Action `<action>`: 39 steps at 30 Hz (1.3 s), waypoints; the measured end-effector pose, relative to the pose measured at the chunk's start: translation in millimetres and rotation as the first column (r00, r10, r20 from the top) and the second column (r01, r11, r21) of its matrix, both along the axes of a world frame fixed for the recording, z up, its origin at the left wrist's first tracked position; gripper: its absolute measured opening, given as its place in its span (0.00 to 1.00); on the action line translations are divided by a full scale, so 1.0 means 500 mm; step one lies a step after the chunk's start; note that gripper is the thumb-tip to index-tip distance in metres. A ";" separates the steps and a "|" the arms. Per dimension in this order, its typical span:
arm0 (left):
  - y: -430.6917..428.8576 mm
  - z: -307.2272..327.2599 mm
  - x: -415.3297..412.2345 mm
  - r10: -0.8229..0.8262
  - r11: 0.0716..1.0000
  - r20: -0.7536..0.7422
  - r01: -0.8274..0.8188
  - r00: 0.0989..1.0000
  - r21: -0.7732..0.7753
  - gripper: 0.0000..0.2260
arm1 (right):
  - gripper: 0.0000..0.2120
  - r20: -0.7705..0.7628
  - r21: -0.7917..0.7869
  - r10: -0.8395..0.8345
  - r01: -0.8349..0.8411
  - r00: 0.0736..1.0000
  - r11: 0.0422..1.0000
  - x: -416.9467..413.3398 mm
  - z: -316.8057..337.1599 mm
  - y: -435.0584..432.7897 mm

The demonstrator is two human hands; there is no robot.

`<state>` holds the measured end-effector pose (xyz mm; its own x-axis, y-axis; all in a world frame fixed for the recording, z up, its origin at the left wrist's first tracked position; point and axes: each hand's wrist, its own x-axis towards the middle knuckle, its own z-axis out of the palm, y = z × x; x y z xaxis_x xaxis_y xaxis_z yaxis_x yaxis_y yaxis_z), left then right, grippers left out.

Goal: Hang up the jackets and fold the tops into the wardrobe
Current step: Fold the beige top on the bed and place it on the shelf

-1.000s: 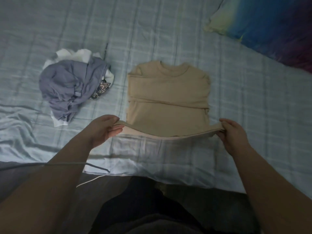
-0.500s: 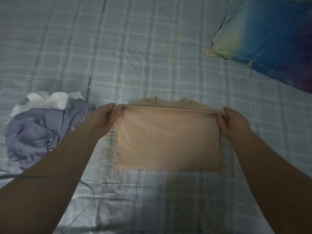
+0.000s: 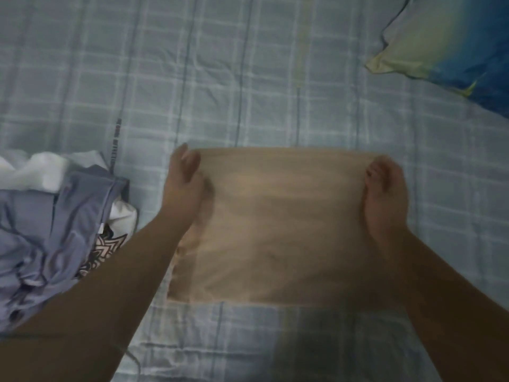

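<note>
A beige top (image 3: 278,227) lies folded into a flat rectangle on the checked bedsheet (image 3: 248,78), its neckline hidden under the fold. My left hand (image 3: 184,180) pinches the far left corner of the folded layer. My right hand (image 3: 384,188) pinches the far right corner. Both forearms reach in from the bottom of the view.
A heap of clothes (image 3: 55,238), lilac and white with a patterned piece, lies at the left, close to my left arm. A blue and yellow pillow (image 3: 451,42) sits at the far right. A thin cable (image 3: 132,357) crosses the sheet near the bottom left.
Both hands lifted the top's lower hem and carried it away from me over the collar, halving the top. The view has leaned forward over the bed.
</note>
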<state>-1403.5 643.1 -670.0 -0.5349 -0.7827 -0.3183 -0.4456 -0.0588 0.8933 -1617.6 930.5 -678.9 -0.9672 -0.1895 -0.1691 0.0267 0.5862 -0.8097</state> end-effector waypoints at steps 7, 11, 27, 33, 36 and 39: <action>0.044 -0.077 0.014 -0.280 0.585 0.706 0.698 0.651 -0.412 0.28 | 0.26 -0.075 0.740 0.557 -0.328 0.827 0.587 0.034 -0.028 -0.020; 0.094 -0.028 -0.028 -0.238 0.554 0.695 0.682 0.679 -0.477 0.28 | 0.28 -0.154 0.793 0.602 -0.265 0.784 0.548 0.084 0.000 -0.048; 0.161 -0.061 -0.111 -0.399 0.377 0.777 0.859 0.488 -0.347 0.31 | 0.31 0.022 0.779 0.701 -0.451 0.713 0.435 0.103 -0.041 -0.106; 0.161 -0.007 0.007 -0.417 0.371 0.643 0.766 0.642 -0.525 0.27 | 0.28 -0.089 0.751 0.704 -0.416 0.705 0.512 0.150 0.024 -0.020; 0.177 -0.002 0.113 -0.322 0.437 0.672 0.735 0.667 -0.519 0.26 | 0.28 -0.064 0.809 0.717 -0.385 0.694 0.445 0.211 0.043 0.069; 0.197 -0.013 0.192 -0.274 0.470 0.711 0.735 0.648 -0.488 0.28 | 0.28 -0.032 0.813 0.662 -0.366 0.749 0.453 0.249 0.022 0.136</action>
<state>-1307.7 741.5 -676.3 -0.8581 -0.4883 -0.1591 -0.5107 0.8440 0.1641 -1493.2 998.5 -667.9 -0.7481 -0.6254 -0.2219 -0.6422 0.7665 0.0048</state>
